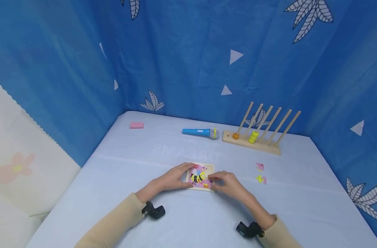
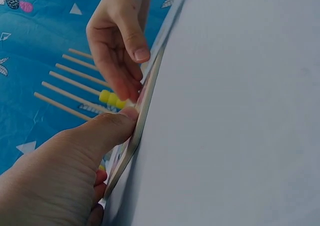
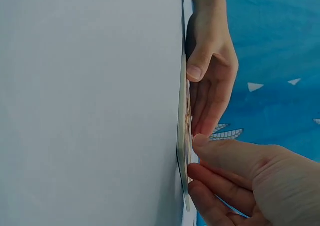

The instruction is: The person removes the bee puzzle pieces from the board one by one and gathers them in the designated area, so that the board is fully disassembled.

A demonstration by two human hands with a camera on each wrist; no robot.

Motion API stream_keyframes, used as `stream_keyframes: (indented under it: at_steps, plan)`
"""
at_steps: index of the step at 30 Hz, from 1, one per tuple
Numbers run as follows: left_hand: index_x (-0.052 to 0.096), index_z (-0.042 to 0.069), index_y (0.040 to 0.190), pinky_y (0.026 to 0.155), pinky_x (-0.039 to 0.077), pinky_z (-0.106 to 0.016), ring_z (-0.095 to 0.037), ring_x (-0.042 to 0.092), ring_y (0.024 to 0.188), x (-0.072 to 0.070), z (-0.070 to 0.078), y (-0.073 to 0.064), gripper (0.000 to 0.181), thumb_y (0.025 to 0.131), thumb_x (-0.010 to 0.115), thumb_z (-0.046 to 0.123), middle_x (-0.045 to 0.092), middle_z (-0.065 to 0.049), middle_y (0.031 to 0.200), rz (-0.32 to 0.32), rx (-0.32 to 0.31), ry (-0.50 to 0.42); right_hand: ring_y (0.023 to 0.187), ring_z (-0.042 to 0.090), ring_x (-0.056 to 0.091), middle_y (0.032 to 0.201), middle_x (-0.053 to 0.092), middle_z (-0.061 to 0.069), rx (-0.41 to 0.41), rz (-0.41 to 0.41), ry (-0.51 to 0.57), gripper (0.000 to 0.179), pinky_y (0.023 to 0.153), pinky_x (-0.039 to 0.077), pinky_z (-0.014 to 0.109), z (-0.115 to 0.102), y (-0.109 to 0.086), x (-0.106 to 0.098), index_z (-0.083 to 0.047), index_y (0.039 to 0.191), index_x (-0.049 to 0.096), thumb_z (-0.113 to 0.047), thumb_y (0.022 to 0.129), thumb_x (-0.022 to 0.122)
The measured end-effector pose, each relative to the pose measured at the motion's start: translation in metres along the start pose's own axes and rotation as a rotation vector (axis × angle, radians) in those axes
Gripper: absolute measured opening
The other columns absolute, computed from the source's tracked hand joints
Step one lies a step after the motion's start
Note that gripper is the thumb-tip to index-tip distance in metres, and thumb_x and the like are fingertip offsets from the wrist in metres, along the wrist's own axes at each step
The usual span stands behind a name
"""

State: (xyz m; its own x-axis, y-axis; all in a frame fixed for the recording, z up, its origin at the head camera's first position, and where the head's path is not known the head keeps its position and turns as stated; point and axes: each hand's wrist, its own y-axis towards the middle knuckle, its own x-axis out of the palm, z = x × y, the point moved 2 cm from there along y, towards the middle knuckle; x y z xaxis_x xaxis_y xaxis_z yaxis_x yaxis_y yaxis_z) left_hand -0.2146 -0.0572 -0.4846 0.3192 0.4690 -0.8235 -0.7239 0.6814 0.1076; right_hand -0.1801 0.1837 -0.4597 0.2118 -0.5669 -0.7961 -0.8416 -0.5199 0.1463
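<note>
A small wooden jigsaw puzzle [image 1: 198, 177] with a bee picture lies on the table between both hands, its upper right corner showing bare wood. My left hand [image 1: 175, 177] holds the frame from the left, fingers at the top edge and thumb at the bottom. In the left wrist view that thumb [image 2: 127, 115] presses the frame's edge. From the right, my right hand [image 1: 227, 184] touches the puzzle with bent fingers, thumb apart from them. No piece shows between its thumb and fingers in the right wrist view. Two loose puzzle pieces, one pink [image 1: 260, 167] and one yellow [image 1: 261, 179], lie to the right.
Behind the puzzle lies a blue toy microphone [image 1: 201, 132]. A wooden peg rack [image 1: 253, 144] with several upright rods and orange and yellow beads stands at the back right. A pink block [image 1: 136, 125] is at the back left. Blue curtains [image 1: 188, 62] border the table [image 1: 114, 193].
</note>
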Motion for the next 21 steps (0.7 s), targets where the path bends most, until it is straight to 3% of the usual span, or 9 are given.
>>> stream_keyframes:
  at_steps: [5,12,21]
  plan:
    - [0.035,0.006,0.145,0.108,0.032,-0.039,-0.024,0.034,0.134,0.004,-0.002,0.000,0.079,0.083,0.069,0.043,0.038,-0.010,0.146,-0.001,-0.006,0.008,0.094,0.014,0.059,0.102,0.068,-0.003,0.005,0.030,0.003,0.031,0.081,0.052,0.035,0.000,-0.003,0.005,-0.008,0.112,0.069,-0.014,0.082,0.074]
    - [0.035,0.005,0.145,0.108,0.032,-0.039,-0.025,0.034,0.134,0.004,-0.003,0.001,0.079,0.084,0.070,0.042,0.038,-0.011,0.146,0.015,0.007,0.004,0.095,0.016,0.060,0.105,0.065,0.000,0.055,0.076,0.095,0.034,0.082,0.052,0.033,0.000,-0.004,0.010,-0.004,0.114,0.066,-0.012,0.081,0.074]
    - [0.035,0.005,0.144,0.108,0.032,-0.038,-0.025,0.035,0.133,0.005,-0.003,0.000,0.078,0.084,0.070,0.040,0.039,-0.011,0.145,0.033,0.036,0.010,0.090,0.015,0.059,0.103,0.060,0.000,-0.004,0.096,0.069,0.040,0.080,0.052,0.029,-0.001,-0.002,0.015,-0.003,0.114,0.064,-0.008,0.076,0.078]
